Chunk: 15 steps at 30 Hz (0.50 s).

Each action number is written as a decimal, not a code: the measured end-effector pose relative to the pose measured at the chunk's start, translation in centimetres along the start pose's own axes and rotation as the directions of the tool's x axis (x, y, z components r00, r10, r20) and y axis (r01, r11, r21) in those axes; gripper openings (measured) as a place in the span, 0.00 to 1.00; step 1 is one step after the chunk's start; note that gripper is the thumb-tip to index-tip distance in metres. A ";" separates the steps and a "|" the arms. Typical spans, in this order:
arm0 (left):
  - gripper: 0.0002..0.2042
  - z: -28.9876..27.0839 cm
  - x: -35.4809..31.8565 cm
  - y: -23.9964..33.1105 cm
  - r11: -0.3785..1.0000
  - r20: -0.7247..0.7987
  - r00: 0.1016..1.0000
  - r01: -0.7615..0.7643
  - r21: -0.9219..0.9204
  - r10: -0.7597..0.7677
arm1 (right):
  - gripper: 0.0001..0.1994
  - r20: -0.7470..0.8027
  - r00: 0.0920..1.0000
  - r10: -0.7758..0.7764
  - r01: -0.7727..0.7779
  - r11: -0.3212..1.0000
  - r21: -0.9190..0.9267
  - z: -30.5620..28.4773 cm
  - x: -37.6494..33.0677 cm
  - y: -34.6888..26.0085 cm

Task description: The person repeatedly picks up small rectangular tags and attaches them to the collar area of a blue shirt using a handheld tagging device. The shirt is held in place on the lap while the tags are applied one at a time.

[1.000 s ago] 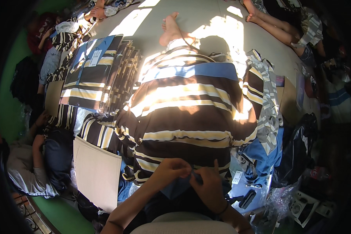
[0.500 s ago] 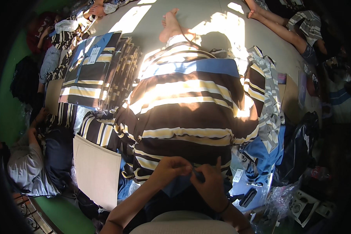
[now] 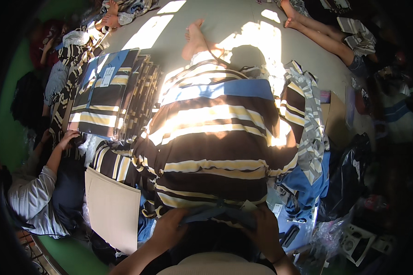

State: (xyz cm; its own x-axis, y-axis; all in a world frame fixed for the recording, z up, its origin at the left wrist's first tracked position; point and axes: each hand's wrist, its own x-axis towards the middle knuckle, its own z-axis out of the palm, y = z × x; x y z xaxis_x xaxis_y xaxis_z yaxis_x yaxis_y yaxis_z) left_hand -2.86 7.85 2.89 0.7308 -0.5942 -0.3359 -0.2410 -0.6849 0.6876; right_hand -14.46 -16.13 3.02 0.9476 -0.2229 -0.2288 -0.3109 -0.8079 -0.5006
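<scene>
A brown garment (image 3: pixel 215 135) with cream and yellow stripes and a blue band lies spread over my outstretched legs. At its near end, a darker blue strip of cloth (image 3: pixel 218 213) runs between my hands. My left hand (image 3: pixel 170 225) is closed on the strip's left end, and my right hand (image 3: pixel 265 229) is closed at its right end; shadow partly hides the fingers. A small pale tag or slip (image 3: pixel 248 206) sits beside my right hand, against the stripes.
Left of the garment stands a stack of folded striped garments (image 3: pixel 101 98) in clear bags, with cardboard sheets (image 3: pixel 112 208) nearer me. A co-worker's hand (image 3: pixel 69 139) is near the stack. Right lie grey patterned cloth (image 3: pixel 313 123), blue cloth (image 3: pixel 309 190), a black plastic bag (image 3: pixel 351 176) and crumpled clear plastic (image 3: pixel 328 238).
My hands, close together at the blue cloth before, have moved apart and lower, spreading the strip between them. The pale tag has come into view. At left, the co-worker's hand has risen toward the stack.
</scene>
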 end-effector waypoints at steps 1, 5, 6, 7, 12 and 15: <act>0.17 -0.7 -0.2 -0.4 0.992 0.015 0.997 0.071 -0.104 -0.069 | 0.24 0.008 0.998 0.058 -0.059 0.997 0.044 -0.3 -0.7 0.9; 0.11 -3.1 -0.4 -0.6 0.946 0.078 0.985 0.170 -0.277 -0.154 | 0.21 0.121 0.975 0.185 -0.211 0.942 0.260 -1.5 -1.9 3.3; 0.10 -3.6 -0.3 -0.5 0.937 0.065 0.990 0.142 -0.321 -0.127 | 0.20 0.162 0.970 0.182 -0.226 0.920 0.319 -1.5 -1.5 3.4; 0.08 -3.9 -0.2 -0.3 0.905 0.080 0.972 0.236 -0.353 -0.222 | 0.17 0.158 0.968 0.193 -0.242 0.880 0.408 -2.0 -1.1 3.4; 0.05 -5.5 4.0 1.0 0.863 -0.489 0.869 -0.185 -0.470 -0.081 | 0.08 -0.181 0.958 0.223 -0.047 0.744 0.667 -5.3 4.9 1.8; 0.06 -7.8 10.6 1.3 0.937 -0.733 0.678 -0.286 -0.201 0.050 | 0.03 -0.477 0.875 0.086 0.210 0.820 0.533 -8.0 12.0 1.4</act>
State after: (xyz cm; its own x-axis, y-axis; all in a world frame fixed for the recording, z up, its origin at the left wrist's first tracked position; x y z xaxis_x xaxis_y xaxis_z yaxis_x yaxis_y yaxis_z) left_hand 9.53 3.93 5.23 0.9519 -0.1282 0.2783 -0.3064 -0.3874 0.8695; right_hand -2.95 -24.34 6.25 0.8374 -0.5242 0.1548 -0.0949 -0.4184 -0.9033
